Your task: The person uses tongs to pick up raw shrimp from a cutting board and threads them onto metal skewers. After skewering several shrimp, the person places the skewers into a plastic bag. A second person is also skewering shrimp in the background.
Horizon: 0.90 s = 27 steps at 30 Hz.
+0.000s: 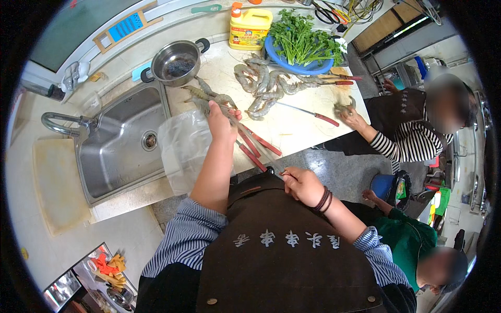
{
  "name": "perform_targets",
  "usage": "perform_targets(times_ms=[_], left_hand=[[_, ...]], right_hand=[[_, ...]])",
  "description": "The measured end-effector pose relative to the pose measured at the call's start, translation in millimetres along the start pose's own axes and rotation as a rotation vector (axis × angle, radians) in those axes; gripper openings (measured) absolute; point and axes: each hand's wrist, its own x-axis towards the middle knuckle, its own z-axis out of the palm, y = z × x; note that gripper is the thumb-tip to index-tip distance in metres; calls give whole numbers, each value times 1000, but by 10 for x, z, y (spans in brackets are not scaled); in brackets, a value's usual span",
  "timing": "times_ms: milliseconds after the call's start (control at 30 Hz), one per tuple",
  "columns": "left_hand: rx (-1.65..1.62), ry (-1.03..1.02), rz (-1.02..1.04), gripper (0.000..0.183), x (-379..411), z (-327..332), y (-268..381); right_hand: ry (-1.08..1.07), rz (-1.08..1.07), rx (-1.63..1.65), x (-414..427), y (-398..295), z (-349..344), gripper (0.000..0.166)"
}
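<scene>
Near the sink side of the white worktop [295,135], my left hand [221,123] grips a grey raw shrimp [201,105], partly hidden by my thumb and fingers. My right hand [305,186], held low in front of my apron, is closed around the end of a long metal skewer [260,143], blurred, that slants up toward my left hand. Several red-handled skewers [250,150] lie beneath it, their far ends hidden. More shrimp [207,88] lie just beyond my left hand. A larger pile of raw shrimp [262,80] spreads over the worktop's middle.
A steel sink [117,156] and a clear plastic bag [184,152] are at left. Behind stand a two-handled pot [176,64], a yellow jug [248,33] and a blue basin [297,68] of leafy greens. One skewer [325,119] lies right, near a co-worker's hand [354,117] holding shrimp.
</scene>
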Motion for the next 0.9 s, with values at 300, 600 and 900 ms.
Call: perform_targets(times_ms=[300,600,900], left_hand=[[-345,-808,-549,39,34,-201,553],[-438,-500,-123,32,87,-170,266],[-284,-374,34,32,-70,-14,116]], right_hand=[[-347,229,485,-222,79,-575,27],[-239,199,370,-271,-112,-295,26],[-216,160,339,-188,-190,-152,31]])
